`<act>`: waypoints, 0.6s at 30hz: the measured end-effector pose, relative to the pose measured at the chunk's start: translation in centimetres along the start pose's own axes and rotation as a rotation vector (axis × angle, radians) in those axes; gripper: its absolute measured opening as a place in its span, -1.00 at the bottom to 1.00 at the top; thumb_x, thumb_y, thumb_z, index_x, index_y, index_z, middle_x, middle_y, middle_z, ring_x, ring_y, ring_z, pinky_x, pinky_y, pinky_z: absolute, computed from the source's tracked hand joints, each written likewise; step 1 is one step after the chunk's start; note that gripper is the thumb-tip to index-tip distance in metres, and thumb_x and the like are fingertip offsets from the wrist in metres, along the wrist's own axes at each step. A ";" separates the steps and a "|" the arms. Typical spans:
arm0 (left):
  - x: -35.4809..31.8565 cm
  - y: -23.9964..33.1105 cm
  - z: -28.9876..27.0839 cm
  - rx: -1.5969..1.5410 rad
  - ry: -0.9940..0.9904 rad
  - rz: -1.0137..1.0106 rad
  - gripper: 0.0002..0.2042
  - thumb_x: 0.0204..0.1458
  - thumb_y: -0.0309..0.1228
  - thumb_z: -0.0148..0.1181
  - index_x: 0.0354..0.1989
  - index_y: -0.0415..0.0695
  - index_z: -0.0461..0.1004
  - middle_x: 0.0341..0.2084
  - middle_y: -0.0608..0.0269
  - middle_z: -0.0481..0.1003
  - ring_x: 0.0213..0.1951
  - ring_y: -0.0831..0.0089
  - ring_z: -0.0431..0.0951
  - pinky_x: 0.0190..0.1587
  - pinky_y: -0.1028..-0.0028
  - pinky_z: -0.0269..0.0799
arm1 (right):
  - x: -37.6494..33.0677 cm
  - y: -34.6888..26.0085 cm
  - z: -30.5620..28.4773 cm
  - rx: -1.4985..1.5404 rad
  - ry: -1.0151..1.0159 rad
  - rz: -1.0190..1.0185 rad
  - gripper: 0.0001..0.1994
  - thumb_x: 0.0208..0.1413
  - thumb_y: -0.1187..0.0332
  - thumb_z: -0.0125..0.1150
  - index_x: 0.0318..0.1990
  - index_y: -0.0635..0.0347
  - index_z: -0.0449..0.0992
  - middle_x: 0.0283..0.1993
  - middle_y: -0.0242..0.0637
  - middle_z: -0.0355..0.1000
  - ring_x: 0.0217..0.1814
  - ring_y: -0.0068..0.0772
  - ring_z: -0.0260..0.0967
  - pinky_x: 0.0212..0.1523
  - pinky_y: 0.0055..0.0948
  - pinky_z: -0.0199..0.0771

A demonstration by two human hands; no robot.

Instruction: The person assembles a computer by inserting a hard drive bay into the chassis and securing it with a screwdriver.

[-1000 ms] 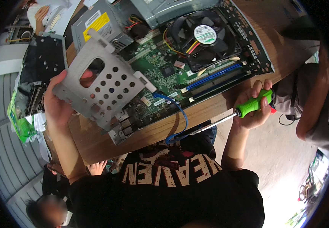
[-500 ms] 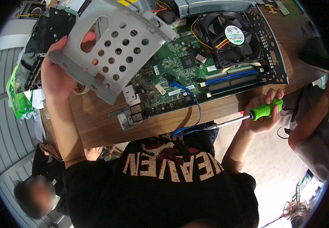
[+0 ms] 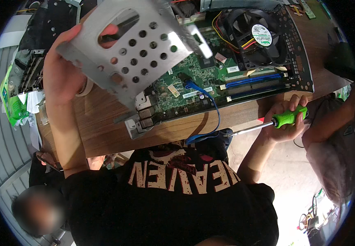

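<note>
A grey sheet-metal drive bracket with round holes is held up in my left hand, some fingers showing through its large oval cutout. It tilts over the left part of a green motherboard and hides some of it. My right hand is wrapped round the green handle of a screwdriver, off the table's front edge. Its shaft points left, toward a blue cable that runs from the board over the edge. A black fan sits at the board's right, behind the blue memory slots.
Along the back stands a grey metal case part. Black metal parts and a green bag lie at the left of the wooden table. One person is at lower left; another person's arm is at right.
The bracket has moved up and to the right over the board and its tilt has changed, still in my left hand. My right hand keeps the screwdriver nearly in place. The view has shifted slightly.
</note>
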State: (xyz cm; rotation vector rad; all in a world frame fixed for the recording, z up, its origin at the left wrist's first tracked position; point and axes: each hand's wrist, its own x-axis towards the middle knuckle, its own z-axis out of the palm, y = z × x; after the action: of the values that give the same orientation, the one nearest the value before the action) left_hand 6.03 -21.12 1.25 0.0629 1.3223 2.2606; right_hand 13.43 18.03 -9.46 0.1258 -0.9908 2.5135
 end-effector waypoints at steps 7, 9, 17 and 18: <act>3.1 -2.8 1.9 0.269 -0.013 -0.129 -0.58 0.09 -0.21 -0.15 -0.01 -0.27 0.33 -0.18 0.06 0.47 -0.14 0.33 0.49 -0.09 0.39 0.40 | 0.0 -0.1 0.1 0.079 -0.008 0.016 -0.70 -0.01 0.37 0.01 -0.15 0.11 0.08 -0.42 -0.30 0.13 -0.62 -0.72 0.03 -0.68 -0.72 0.11; 3.7 -3.6 2.3 0.332 0.080 -0.133 -0.57 0.11 -0.18 -0.17 0.00 -0.27 0.31 -0.19 0.09 0.48 -0.14 0.35 0.49 -0.10 0.40 0.41 | 0.0 -0.1 0.0 0.113 -0.018 0.029 -0.70 -0.01 0.37 0.01 -0.15 0.10 0.08 -0.41 -0.29 0.13 -0.62 -0.72 0.02 -0.68 -0.72 0.08; 5.0 -4.9 2.5 0.139 0.057 -0.253 -0.43 0.13 0.04 -0.30 0.06 -0.21 0.27 -0.15 0.08 0.46 -0.06 0.36 0.42 -0.01 0.33 0.28 | 0.2 -0.2 0.1 0.061 -0.021 0.017 -0.69 -0.01 0.37 0.01 -0.14 0.10 0.07 -0.41 -0.28 0.13 -0.63 -0.72 0.03 -0.68 -0.72 0.09; 5.3 -4.9 2.5 0.096 0.019 -0.219 -0.39 0.13 0.06 -0.34 0.09 -0.25 0.21 -0.11 0.04 0.43 -0.04 0.30 0.40 0.02 0.30 0.25 | 0.3 -0.1 0.1 0.054 -0.024 0.003 -0.69 -0.01 0.36 0.01 -0.14 0.09 0.07 -0.41 -0.28 0.13 -0.63 -0.71 0.03 -0.68 -0.72 0.09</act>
State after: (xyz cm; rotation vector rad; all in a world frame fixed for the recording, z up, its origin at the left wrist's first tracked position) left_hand 4.19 -14.78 -2.59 -0.0669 1.3765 2.0190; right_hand 13.24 18.16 -9.28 0.1717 -0.9332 2.5482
